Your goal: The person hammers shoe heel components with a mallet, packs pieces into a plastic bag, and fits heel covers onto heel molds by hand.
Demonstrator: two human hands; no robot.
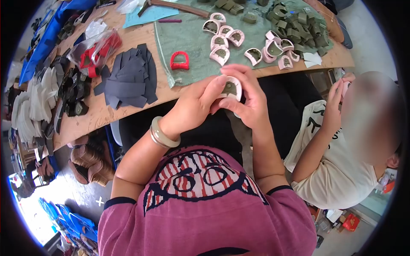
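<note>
Both of my hands hold a small pale pink, D-shaped piece (231, 87) with an olive-green inside, just off the table's near edge. My left hand (200, 99) grips its left side, the thumb lying along the rim. From the right, my right hand (251, 97) curls its fingers over the top and presses its thumb near the lower edge. Several similar pink pieces (220, 55) lie on a green cloth (171, 42) beyond my hands. A red D-shaped frame (180, 60) rests on that cloth, left of them.
A heap of olive-green pieces (294, 30) sits at the back right. Dark grey strips (131, 79) are stacked at the left, near a plastic bag with red things (96, 51). A hammer (179, 7) lies at the back. Another person (337, 158) sits close on my right.
</note>
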